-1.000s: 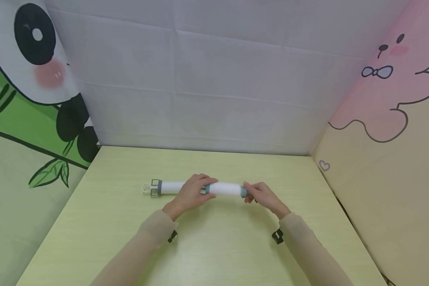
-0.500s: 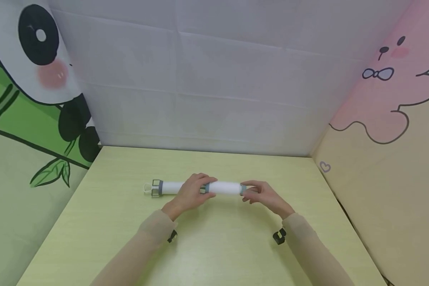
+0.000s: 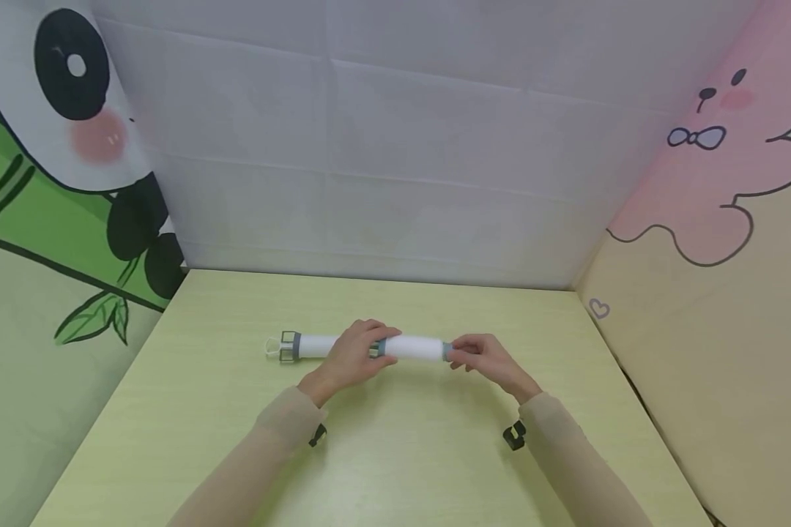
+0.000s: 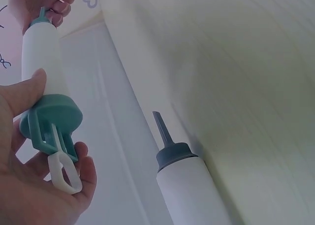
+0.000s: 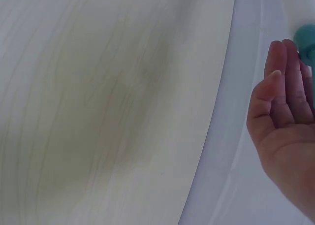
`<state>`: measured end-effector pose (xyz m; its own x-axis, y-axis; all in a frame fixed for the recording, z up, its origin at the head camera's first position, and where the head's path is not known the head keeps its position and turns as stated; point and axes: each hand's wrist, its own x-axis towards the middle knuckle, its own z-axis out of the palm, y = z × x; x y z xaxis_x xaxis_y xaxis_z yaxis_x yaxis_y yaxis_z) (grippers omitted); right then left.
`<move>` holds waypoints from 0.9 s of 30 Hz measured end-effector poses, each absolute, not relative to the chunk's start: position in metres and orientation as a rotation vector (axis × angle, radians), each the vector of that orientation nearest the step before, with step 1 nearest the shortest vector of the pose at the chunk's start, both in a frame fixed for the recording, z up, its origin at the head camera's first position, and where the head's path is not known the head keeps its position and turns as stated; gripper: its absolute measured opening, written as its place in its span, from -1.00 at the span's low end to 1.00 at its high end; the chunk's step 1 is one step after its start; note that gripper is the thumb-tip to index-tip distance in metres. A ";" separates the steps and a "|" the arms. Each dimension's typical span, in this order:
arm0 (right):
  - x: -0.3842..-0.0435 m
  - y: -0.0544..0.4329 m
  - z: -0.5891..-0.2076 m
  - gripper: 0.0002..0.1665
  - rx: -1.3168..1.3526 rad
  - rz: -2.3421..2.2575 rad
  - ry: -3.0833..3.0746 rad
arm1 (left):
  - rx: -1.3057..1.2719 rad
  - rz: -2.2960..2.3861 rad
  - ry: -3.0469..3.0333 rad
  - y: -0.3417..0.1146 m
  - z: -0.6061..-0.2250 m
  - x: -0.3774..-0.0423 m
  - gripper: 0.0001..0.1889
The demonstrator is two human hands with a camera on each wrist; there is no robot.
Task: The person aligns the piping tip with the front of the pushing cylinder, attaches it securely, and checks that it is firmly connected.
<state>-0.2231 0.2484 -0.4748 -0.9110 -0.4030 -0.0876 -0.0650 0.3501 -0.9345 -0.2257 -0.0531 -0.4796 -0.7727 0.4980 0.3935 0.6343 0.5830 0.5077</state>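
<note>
My left hand [image 3: 351, 357] holds a white syringe [image 3: 415, 348], like an icing syringe, around its teal handle end [image 4: 51, 116]. Its white plunger ring [image 4: 64, 173] lies in the palm beside the curled fingers. At the other end sits a teal tip cap [image 3: 447, 352]. My right hand [image 3: 491, 362] pinches the thin nozzle there; in the right wrist view its thumb and index finger are out of frame. A second white syringe [image 3: 316, 345] lies on the table behind my left hand, with a grey collar and a dark grey nozzle [image 4: 163, 129].
The pale wooden table [image 3: 395, 454] spreads under both arms. A white cloth wall [image 3: 395, 168] stands at its back edge. Printed panels flank it, a panda [image 3: 92, 95] on the left and a pink bear [image 3: 705, 190] on the right.
The right-hand fingers spread at the nozzle half a second ago, then came together on it. My left hand and the grey-collared syringe have stayed in place.
</note>
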 end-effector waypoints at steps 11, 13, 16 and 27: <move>-0.225 0.239 -0.472 -0.42 -0.296 -1.565 2.326 | -0.945 -0.934 -2.576 -0.053 -0.481 -0.226 -0.53; -0.225 0.238 -0.475 -0.45 -0.262 -1.623 2.302 | -0.946 -0.926 -2.576 -0.053 -0.482 -0.226 -0.53; -0.225 0.236 -0.479 -0.50 -0.211 -1.736 2.240 | -0.949 -0.926 -2.583 -0.053 -0.482 -0.226 -0.53; -0.224 0.238 -0.477 -0.51 -0.353 -1.835 2.103 | -0.918 -0.923 -2.611 -0.055 -0.482 -0.226 -0.53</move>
<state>-0.2237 0.2377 -0.4775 -0.9157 -0.3933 -0.0820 0.0279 0.1413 -0.9896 -0.2258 -0.0551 -0.4819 -0.7795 0.4858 0.3954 0.6264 0.6067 0.4895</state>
